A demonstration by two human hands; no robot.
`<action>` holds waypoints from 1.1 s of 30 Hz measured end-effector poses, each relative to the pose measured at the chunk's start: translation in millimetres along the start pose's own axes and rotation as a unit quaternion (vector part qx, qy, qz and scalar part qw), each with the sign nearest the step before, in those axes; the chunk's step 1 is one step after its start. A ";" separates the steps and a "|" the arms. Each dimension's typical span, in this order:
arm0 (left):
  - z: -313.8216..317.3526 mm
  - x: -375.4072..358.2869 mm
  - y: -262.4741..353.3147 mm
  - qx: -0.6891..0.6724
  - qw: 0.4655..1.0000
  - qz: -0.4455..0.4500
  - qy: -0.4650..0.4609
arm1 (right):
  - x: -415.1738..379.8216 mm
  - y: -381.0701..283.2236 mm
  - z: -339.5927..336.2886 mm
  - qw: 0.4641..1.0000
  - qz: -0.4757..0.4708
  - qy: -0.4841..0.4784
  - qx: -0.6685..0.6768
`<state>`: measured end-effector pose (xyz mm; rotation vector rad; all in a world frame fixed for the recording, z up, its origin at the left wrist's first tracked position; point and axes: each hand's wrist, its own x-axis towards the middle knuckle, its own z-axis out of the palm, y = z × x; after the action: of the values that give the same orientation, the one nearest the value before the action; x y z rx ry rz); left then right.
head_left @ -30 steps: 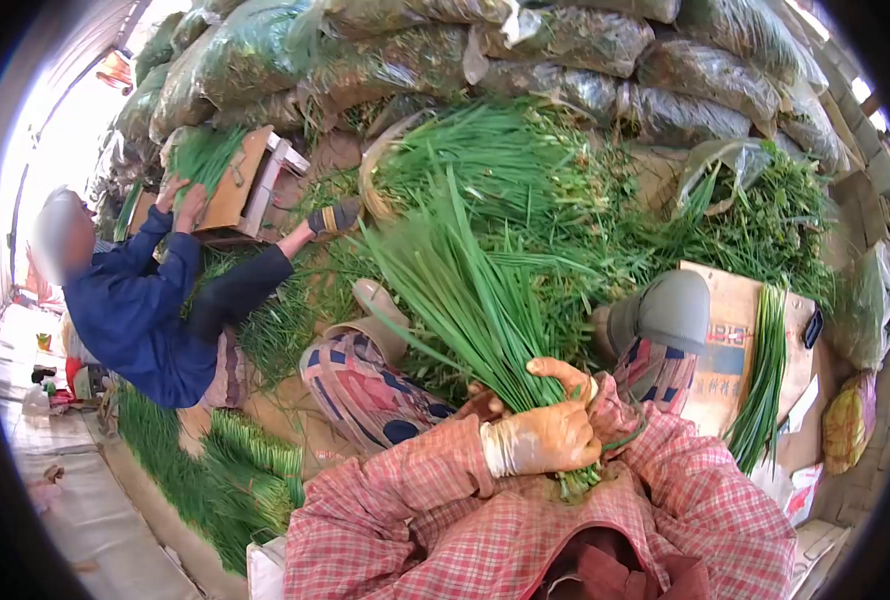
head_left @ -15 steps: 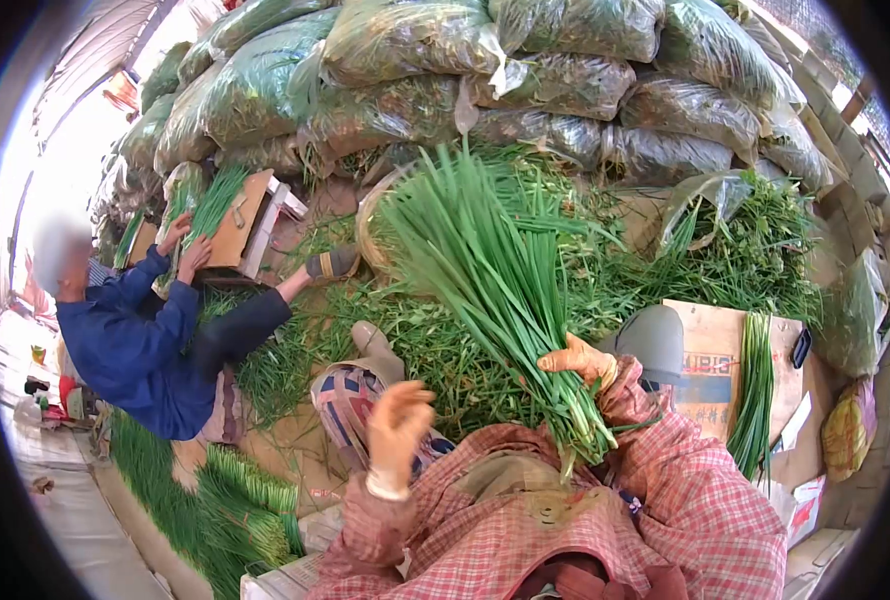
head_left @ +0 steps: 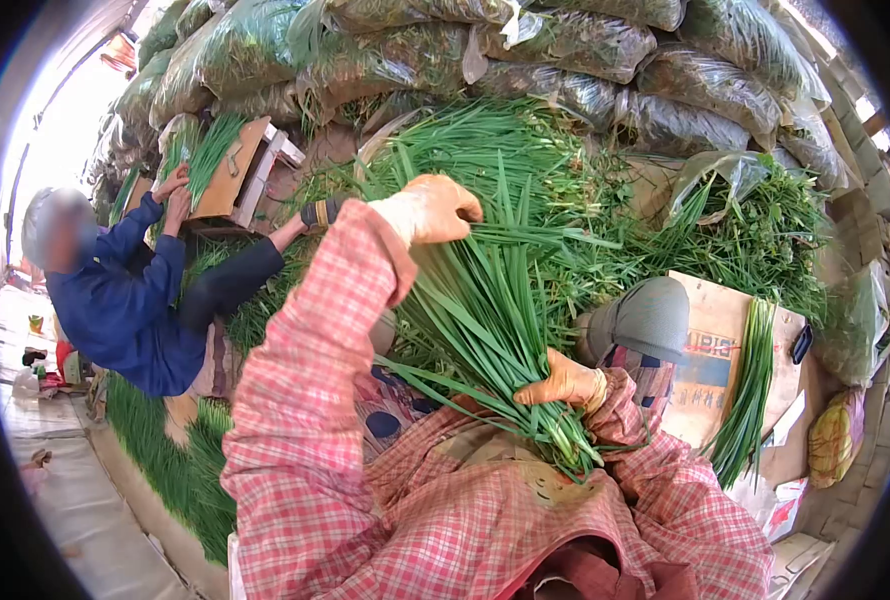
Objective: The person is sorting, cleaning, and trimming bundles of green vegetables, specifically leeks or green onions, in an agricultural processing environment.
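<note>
A loose bunch of long green garlic chives (head_left: 495, 310) slants across my lap, cut ends toward my body. My right hand (head_left: 562, 383), in an orange glove, is closed around the bunch near its pale lower ends. Higher up, my gloved left hand (head_left: 433, 208) reaches over the leafy part with its fingers curled in at the leaves; its fingertips are partly hidden. A few leaves splay out to the left below my left forearm. Past my knees lies a big heap of chives (head_left: 505, 145), with loose leaves and trimmings around it.
To the right, a tied-looking bundle of chives (head_left: 747, 390) lies on a cardboard sheet (head_left: 700, 400). A co-worker (head_left: 130, 290) in blue sits at left, hands on chives by a wooden board (head_left: 230, 170). Stuffed plastic bags (head_left: 565, 45) are stacked behind. More chives (head_left: 165, 460) lie lower left.
My left hand has swung up from beside my lap to the leafy part of the bunch. The bunch, still in my right hand, has come lower and nearer my body.
</note>
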<state>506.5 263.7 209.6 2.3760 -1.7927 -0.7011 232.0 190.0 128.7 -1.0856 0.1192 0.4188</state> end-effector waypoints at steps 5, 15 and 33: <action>-12.4 -8.1 -16.1 -0.034 0.994 0.005 -0.100 | 2.7 2.2 -7.2 1.000 0.014 -0.011 0.007; -34.1 -11.9 -7.8 -0.032 0.996 0.003 -0.083 | 17.3 16.5 -17.0 0.997 0.027 -0.040 0.061; -9.6 -18.2 -46.6 -0.397 0.875 -0.147 -0.234 | 32.7 41.6 -22.6 0.992 0.082 -0.055 0.078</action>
<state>548.1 293.1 208.3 1.9721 -0.9004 -1.7601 248.2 195.6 73.8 -0.8997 0.1418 0.6064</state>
